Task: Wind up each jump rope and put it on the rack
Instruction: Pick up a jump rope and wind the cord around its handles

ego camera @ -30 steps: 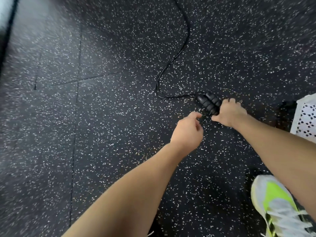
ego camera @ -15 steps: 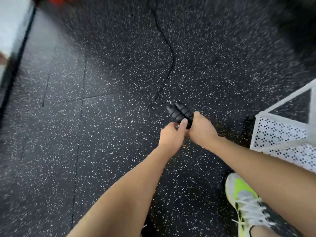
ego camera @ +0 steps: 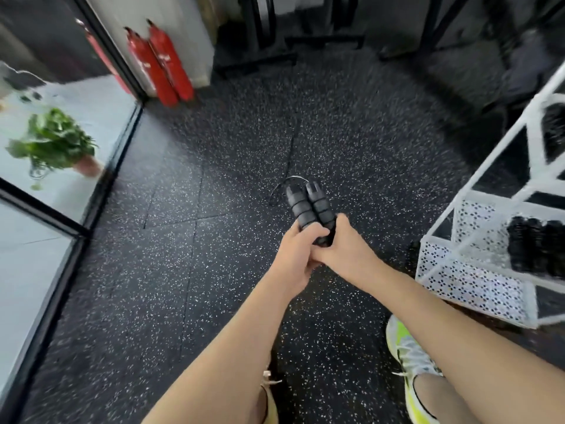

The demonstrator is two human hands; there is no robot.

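Note:
Two black ribbed jump rope handles (ego camera: 310, 206) stand side by side, pointing away from me, lifted above the speckled floor. My left hand (ego camera: 295, 255) grips their near ends from the left. My right hand (ego camera: 342, 249) curls round them from the right, touching the left hand. The thin black cord (ego camera: 282, 186) loops out of the handle tips and trails off across the floor, blurred further back. The white rack (ego camera: 477, 215) with perforated shelves stands at the right, an arm's length from my hands.
Black ribbed items (ego camera: 535, 246) lie on the rack's lower shelf. Two red fire extinguishers (ego camera: 162, 65) lean by the far wall. A glass wall with a potted plant (ego camera: 55, 145) behind it runs along the left. My yellow-white shoe (ego camera: 409, 359) is beside the rack.
Both hands have lifted the handles off the floor and joined on them. My view has tilted up, bringing the rack, extinguishers and glass wall into sight.

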